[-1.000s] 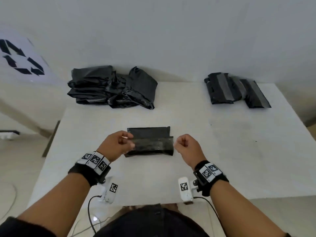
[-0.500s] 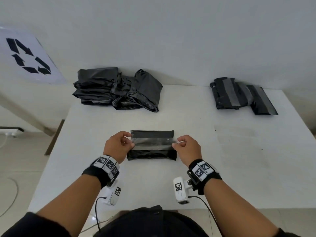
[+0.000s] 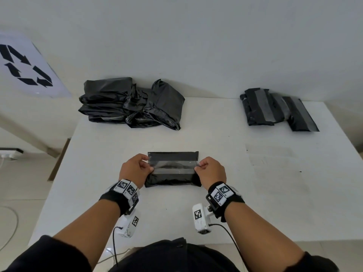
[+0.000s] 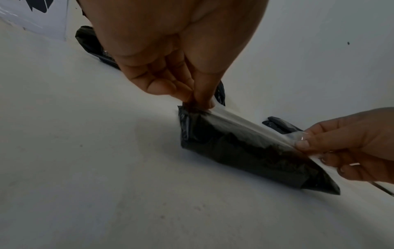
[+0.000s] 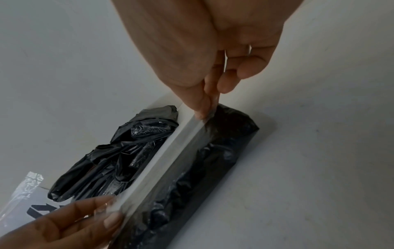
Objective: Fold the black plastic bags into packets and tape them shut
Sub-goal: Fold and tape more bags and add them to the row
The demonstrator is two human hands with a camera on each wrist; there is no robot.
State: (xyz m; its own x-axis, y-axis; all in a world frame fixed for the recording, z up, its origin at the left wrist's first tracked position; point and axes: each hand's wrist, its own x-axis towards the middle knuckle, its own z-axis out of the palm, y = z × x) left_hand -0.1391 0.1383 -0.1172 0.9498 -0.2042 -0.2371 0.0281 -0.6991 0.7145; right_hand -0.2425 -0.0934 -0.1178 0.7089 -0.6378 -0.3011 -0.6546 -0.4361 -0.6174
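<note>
Compared with a second ago, the strip of clear tape (image 3: 172,167) has come down from a slack hold at the packet's near edge to lie stretched along the length of the folded black packet (image 3: 172,180); the left hand (image 3: 135,170) and right hand (image 3: 212,171) have moved apart to its two short ends. Each grip is pinching one end of the tape between thumb and fingertips (image 4: 204,102), the other fingers curled in; in the right wrist view the tape runs taut from the right pinch to the left. The packet lies on the white surface (image 3: 216,203) in the lower centre of the head frame, just beyond the wrists. Whether the tape is already stuck along its whole length cannot be told; it appears lifted slightly at the ends. The taping step seems nearly set: pressing down probably comes next; a crooked lay could wrinkle it. The unfolded bags (image 3: 131,105) sit upper left, the taped packets (image 3: 275,110) upper right.
</note>
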